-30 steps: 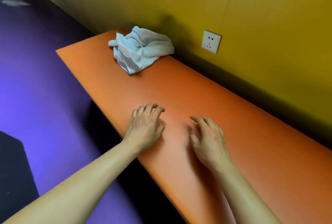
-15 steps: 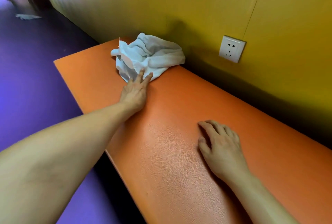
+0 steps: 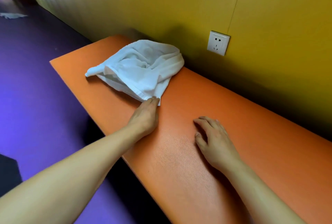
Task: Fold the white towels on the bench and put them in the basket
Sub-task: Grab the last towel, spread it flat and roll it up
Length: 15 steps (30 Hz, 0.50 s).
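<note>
one crumpled white towel [image 3: 142, 69] was all the bench [image 3: 197, 160] carried that i could see, so by my reckoning the job had barely begun: nothing was folded, nothing was put away, and no basket showed anywhere in my view.

starting at the left, the purple floor [image 3: 36, 88] ran along the bench's long outer edge, and far off near the top left corner of my view a pale scrap [image 3: 12, 15] lay on it, too blurred for me to say what it was.

next came the towel, bunched in a loose heap toward the far end of the bench, its back fold close to the wall-side edge and one twisted tail pointing at the outer edge. its nearest hemmed corner reached toward me.

my left hand [image 3: 145, 115] lay on that corner, fingers straight and close together, tips touching the hem. whether my thumb had the cloth pinched underneath i could not tell.

further right, my right hand [image 3: 213, 142] rested palm down on bare orange padding, fingers relaxed and slightly spread, gripping nothing, well apart from the towel.

beyond it, on the yellow wall [image 3: 269, 8] above the bench's back edge, sat a white socket [image 3: 218, 43].

what was left, as i judged it: draw the towel out flat, fold it, find the basket, drop it in, and do the same for any other towels.
</note>
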Available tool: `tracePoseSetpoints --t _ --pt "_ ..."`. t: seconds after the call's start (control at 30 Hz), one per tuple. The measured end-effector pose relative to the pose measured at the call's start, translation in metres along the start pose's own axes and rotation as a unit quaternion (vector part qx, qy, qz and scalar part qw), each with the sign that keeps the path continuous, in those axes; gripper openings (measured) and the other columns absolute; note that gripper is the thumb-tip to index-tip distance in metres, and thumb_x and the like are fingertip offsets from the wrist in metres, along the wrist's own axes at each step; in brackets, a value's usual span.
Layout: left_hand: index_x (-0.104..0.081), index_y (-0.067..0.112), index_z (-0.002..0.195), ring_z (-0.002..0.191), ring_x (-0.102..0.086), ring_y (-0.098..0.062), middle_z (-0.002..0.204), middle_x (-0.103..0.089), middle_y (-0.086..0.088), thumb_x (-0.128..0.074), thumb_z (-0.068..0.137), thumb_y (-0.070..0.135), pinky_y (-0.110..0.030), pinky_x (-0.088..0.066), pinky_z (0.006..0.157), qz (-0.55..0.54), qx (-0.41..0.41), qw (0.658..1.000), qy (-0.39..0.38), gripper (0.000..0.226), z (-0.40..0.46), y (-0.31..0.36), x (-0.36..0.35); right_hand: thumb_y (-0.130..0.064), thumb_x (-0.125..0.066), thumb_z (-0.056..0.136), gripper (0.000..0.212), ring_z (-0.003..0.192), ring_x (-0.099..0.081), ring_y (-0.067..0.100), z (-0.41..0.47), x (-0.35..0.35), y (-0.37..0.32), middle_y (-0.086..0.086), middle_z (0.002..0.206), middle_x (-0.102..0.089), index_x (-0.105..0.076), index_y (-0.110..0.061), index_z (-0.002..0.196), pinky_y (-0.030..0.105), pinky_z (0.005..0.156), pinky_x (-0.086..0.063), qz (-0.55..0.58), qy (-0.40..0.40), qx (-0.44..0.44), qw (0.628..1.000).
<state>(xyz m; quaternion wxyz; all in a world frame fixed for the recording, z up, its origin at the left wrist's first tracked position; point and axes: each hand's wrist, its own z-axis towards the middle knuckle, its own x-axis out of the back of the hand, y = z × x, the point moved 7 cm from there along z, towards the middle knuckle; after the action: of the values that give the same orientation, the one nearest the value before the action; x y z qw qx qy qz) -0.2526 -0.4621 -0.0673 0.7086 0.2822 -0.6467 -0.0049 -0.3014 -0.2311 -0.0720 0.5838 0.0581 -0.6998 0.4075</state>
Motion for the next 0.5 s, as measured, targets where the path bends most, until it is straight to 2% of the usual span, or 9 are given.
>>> tracePoseSetpoints --t 0.1,0.2,0.33,0.5 --pt "-0.035 0.01 0.155 0.151 -0.028 -0.027 0.164 -0.031 -0.01 -0.044 0.097 0.003 -0.036 -0.023 0.123 -0.035 -0.036 0.999 -0.005 0.059 -0.045 0.037 -0.015 -0.028 -0.051 0.102 0.048 0.149 -0.023 0.012 -0.035 0.006 0.006 -0.012 0.156 -0.037 -0.044 -0.029 0.149 0.016 0.116 0.002 0.02 -0.005 0.003 1.0" --pt "-0.034 0.012 0.156 0.152 -0.027 -0.023 0.164 -0.031 -0.008 -0.044 0.099 0.004 -0.031 -0.02 0.122 -0.063 -0.072 0.995 -0.016 0.059 -0.088 0.082 -0.032 -0.022 -0.058 0.096 0.05 0.143 -0.036 0.012 -0.074 0.014 0.018 -0.009 0.15 -0.047 -0.049 -0.025 0.145 0.014 0.114 -0.012 0.035 -0.013 -0.006 0.999" --pt "-0.033 0.014 0.157 0.152 -0.027 -0.021 0.164 -0.031 -0.006 -0.044 0.098 0.004 -0.029 -0.02 0.121 -0.089 -0.099 0.989 -0.057 0.06 -0.14 0.142 -0.055 -0.021 -0.06 0.094 0.053 0.137 -0.045 0.012 -0.135 0.034 0.039 -0.008 0.146 -0.051 -0.048 -0.027 0.145 0.023 0.115 -0.028 0.063 -0.008 -0.047 0.997" --pt "-0.035 0.011 0.155 0.15 -0.03 -0.022 0.162 -0.035 -0.007 -0.045 0.096 0.001 -0.028 -0.021 0.12 -0.114 -0.134 0.978 -0.115 0.061 -0.199 0.211 -0.082 -0.019 -0.061 0.093 0.052 0.129 -0.051 0.012 -0.207 0.064 0.072 -0.008 0.139 -0.058 -0.05 -0.028 0.144 0.021 0.105 -0.034 0.077 0.02 -0.11 0.991"
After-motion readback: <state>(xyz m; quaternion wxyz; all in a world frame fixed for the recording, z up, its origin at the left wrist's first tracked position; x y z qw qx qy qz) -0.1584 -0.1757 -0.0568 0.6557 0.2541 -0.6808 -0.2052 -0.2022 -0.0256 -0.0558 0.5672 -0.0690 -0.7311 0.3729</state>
